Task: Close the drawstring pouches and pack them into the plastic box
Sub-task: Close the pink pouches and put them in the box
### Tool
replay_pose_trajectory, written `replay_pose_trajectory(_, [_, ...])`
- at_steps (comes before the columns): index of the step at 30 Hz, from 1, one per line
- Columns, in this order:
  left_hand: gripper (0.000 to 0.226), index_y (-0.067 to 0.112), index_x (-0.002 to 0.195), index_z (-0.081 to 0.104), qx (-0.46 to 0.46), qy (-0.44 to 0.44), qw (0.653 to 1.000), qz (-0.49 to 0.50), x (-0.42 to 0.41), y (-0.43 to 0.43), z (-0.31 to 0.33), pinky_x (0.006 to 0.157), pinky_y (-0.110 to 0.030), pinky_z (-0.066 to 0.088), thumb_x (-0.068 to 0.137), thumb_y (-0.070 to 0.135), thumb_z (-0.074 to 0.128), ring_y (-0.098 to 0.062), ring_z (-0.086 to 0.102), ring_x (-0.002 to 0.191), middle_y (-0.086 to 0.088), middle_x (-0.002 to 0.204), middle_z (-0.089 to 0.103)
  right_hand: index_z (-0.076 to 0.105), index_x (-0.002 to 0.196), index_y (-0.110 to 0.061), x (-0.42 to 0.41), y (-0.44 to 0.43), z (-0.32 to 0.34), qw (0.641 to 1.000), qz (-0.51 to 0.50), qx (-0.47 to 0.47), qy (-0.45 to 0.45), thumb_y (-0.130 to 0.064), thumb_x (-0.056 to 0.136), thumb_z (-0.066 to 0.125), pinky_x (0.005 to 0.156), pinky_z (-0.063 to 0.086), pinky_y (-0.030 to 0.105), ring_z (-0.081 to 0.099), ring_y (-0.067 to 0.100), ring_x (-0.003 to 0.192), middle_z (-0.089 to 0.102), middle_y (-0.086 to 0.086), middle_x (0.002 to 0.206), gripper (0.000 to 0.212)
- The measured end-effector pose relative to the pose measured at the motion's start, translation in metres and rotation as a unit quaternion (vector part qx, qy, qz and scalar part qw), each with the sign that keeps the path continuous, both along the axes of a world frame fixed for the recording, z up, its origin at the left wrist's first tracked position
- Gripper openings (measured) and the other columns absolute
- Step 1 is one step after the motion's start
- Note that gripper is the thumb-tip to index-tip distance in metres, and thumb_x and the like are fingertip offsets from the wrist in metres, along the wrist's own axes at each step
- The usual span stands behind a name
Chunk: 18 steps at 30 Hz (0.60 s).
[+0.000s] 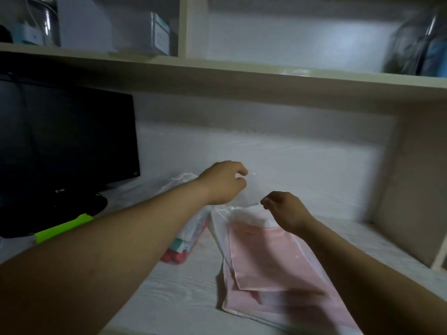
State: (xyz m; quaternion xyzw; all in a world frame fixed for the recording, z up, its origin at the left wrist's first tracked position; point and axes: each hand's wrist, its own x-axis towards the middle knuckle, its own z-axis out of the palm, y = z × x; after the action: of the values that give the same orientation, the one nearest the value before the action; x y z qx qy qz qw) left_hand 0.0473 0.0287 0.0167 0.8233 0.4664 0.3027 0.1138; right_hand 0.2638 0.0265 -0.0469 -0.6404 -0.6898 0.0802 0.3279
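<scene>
Both curled, left hand [222, 183], right hand [284, 210], over pink pouch [266, 257]

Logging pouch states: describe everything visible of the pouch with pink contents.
The sheer white mesh pouch lies flat on the white desk, holding flat pink sheets. Its gathered mouth points away from the person, just below the right hand, whose fingers curl near it; whether they pinch a cord is unclear.

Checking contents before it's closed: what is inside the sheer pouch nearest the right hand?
Flat pink pieces show through the sheer pouch; how many, and anything beneath them, is covered.
</scene>
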Motion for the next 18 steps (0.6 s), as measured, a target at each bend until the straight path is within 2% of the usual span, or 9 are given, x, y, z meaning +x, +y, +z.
replay_pose_trajectory(2, [0.035, 0.02, 0.134, 0.064, -0.004, -0.008, 1.0, -0.016, 0.023, 0.001, -0.015, 0.105, -0.026, 0.043, 0.101, 0.021, 0.054, -0.018, 0.058, 0.125, 0.001, 0.139, 0.06, 0.074, 0.106, -0.015, 0.015, 0.0, -0.007, 1.0, -0.017, -0.012, 0.02, -0.027, 0.103, 0.05, 0.087, 0.052, 0.035, 0.065, 0.021, 0.101, 0.074, -0.002, 0.106, 0.028])
replay_pose_trajectory(4, [0.028, 0.019, 0.122, 0.069, -0.032, -0.025, 0.999, -0.02, 0.037, 0.008, -0.036, 0.095, -0.025, 0.047, 0.099, 0.015, 0.053, -0.018, 0.063, 0.115, 0.002, 0.125, 0.066, 0.075, 0.103, -0.016, 0.028, 0.002, -0.015, 0.998, -0.037, -0.023, 0.045, -0.023, 0.102, 0.05, 0.085, 0.052, 0.034, 0.066, 0.021, 0.1, 0.074, -0.002, 0.105, 0.026])
replay_pose_trajectory(7, [0.015, 0.02, 0.101, 0.066, -0.071, -0.017, 0.997, 0.029, 0.049, 0.023, -0.072, 0.081, -0.027, 0.047, 0.097, 0.013, 0.052, -0.024, 0.066, 0.104, -0.002, 0.11, 0.07, 0.075, 0.099, -0.01, 0.054, 0.011, -0.034, 0.991, -0.079, -0.055, 0.094, -0.014, 0.096, 0.053, 0.086, 0.057, 0.043, 0.069, 0.028, 0.095, 0.076, 0.006, 0.101, 0.022])
replay_pose_trajectory(10, [0.011, 0.014, 0.1, 0.061, -0.135, 0.029, 0.983, 0.119, 0.043, 0.038, -0.11, 0.077, -0.03, 0.047, 0.094, 0.02, 0.053, -0.032, 0.065, 0.101, -0.011, 0.111, 0.068, 0.069, 0.082, 0.001, 0.075, 0.02, -0.056, 0.981, -0.116, -0.117, 0.104, -0.006, 0.09, 0.054, 0.077, 0.058, 0.051, 0.065, 0.031, 0.075, 0.073, 0.019, 0.085, 0.019])
replay_pose_trajectory(14, [0.022, 0.019, 0.101, 0.055, -0.157, 0.066, 0.971, 0.168, 0.041, 0.049, -0.143, 0.085, -0.038, 0.059, 0.086, 0.035, 0.057, -0.032, 0.067, 0.097, -0.009, 0.109, 0.068, 0.067, 0.09, -0.016, 0.082, 0.026, -0.073, 0.974, -0.126, -0.152, 0.108, -0.012, 0.093, 0.061, 0.074, 0.052, 0.035, 0.06, 0.025, 0.079, 0.065, 0.008, 0.085, 0.008])
replay_pose_trajectory(16, [0.024, 0.021, 0.102, 0.054, -0.157, 0.049, 0.972, 0.168, 0.044, 0.052, -0.146, 0.085, -0.037, 0.058, 0.085, 0.038, 0.059, -0.029, 0.066, 0.096, -0.005, 0.107, 0.066, 0.066, 0.079, -0.014, 0.083, 0.031, -0.076, 0.978, -0.131, -0.141, 0.084, -0.013, 0.092, 0.062, 0.068, 0.046, 0.031, 0.055, 0.026, 0.07, 0.059, 0.006, 0.073, 0.014])
replay_pose_trajectory(18, [0.032, 0.024, 0.106, 0.056, -0.155, 0.025, 0.975, 0.156, 0.045, 0.056, -0.149, 0.087, -0.036, 0.058, 0.083, 0.044, 0.064, -0.026, 0.066, 0.096, -0.001, 0.11, 0.066, 0.066, 0.07, -0.004, 0.084, 0.031, -0.078, 0.979, -0.129, -0.135, 0.079, -0.014, 0.092, 0.063, 0.06, 0.037, 0.03, 0.046, 0.023, 0.056, 0.051, 0.007, 0.059, 0.024])
